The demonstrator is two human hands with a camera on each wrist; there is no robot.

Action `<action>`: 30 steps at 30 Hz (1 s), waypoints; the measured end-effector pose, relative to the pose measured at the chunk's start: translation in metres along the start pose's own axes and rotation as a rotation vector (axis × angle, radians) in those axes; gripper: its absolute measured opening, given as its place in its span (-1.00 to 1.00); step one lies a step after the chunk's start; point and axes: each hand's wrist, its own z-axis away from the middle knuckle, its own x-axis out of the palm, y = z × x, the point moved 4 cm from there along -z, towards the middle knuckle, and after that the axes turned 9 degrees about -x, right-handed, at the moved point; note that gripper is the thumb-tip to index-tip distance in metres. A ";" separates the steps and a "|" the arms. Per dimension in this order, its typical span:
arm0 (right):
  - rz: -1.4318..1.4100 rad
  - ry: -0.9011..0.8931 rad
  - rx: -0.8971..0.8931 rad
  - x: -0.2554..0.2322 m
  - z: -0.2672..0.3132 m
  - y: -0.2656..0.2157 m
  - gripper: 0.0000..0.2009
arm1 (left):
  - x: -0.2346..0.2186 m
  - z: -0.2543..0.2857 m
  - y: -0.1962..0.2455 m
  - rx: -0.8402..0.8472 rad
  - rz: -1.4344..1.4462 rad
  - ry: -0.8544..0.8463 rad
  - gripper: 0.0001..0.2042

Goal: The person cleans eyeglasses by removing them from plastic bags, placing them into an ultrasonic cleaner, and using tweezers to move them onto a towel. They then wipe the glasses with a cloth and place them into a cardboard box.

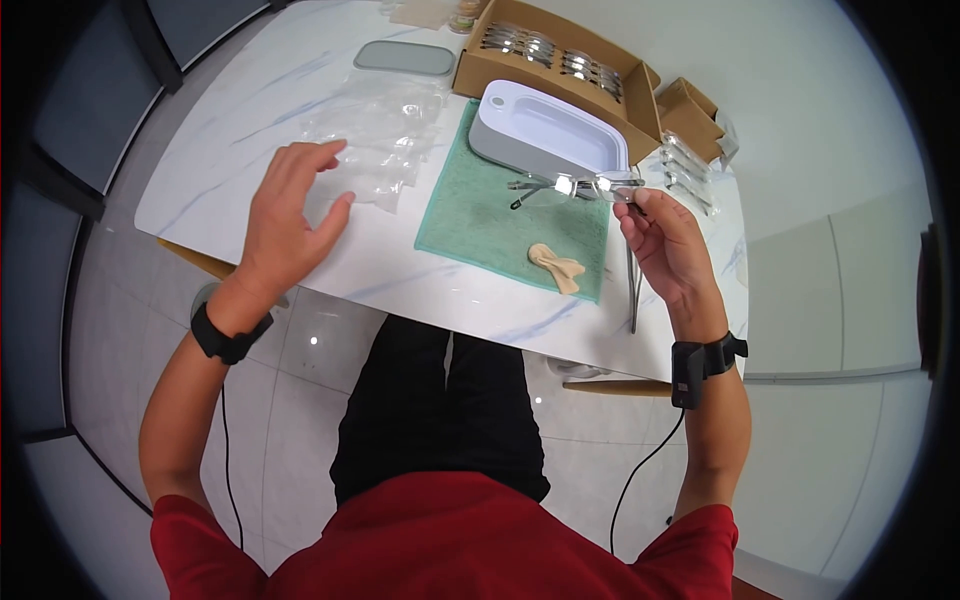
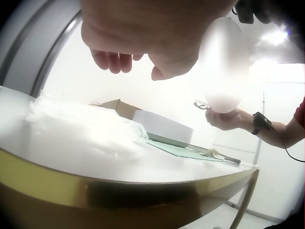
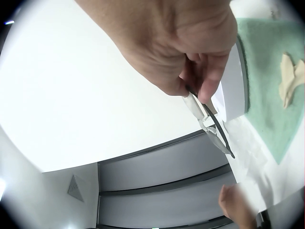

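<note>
A pair of eyeglasses (image 1: 566, 187) with clear lenses and dark temples is up over the green towel (image 1: 465, 215). My right hand (image 1: 672, 245) pinches it at one end between thumb and fingers. In the right wrist view, the thin dark temple of the glasses (image 3: 217, 125) slants down from the fingertips. Just beyond the glasses stands an oblong white-and-grey tub (image 1: 490, 140), open on top. My left hand (image 1: 285, 215) hovers with nothing in it, fingers loosely bent and thumb apart, near clear plastic bags (image 1: 375, 140) on the table.
A cardboard box (image 1: 555, 80) with rows of glasses sits at the back, and bagged items (image 1: 687, 175) lie right of it. On the towel is a crumpled beige cloth-like piece (image 1: 556, 268). Slim metal tweezers (image 1: 634, 290) lie beside it. A grey oval lid-like piece (image 1: 404, 58) rests at the back left.
</note>
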 end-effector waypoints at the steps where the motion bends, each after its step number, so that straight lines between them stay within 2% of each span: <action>1: 0.000 0.001 -0.002 0.000 0.000 0.000 -0.82 | 0.002 0.001 0.005 0.029 0.004 -0.009 -0.50; 5: 0.019 0.010 -0.012 -0.001 0.000 -0.002 -0.83 | 0.010 0.008 0.011 0.111 -0.038 -0.088 -0.49; 10: 0.024 0.021 -0.084 -0.012 -0.012 -0.018 -0.83 | 0.019 0.019 -0.003 0.086 -0.071 -0.130 -0.50; 20: 0.100 0.170 -0.311 -0.046 -0.101 -0.091 -0.84 | 0.032 0.029 -0.030 0.051 -0.094 -0.170 -0.52; 26: 0.224 0.114 -0.304 -0.051 -0.177 -0.081 -0.83 | 0.032 0.029 -0.028 0.052 -0.098 -0.194 -0.54; 30: 0.338 0.125 -0.207 -0.037 -0.228 -0.057 -0.84 | 0.033 0.028 -0.029 0.036 -0.115 -0.203 -0.54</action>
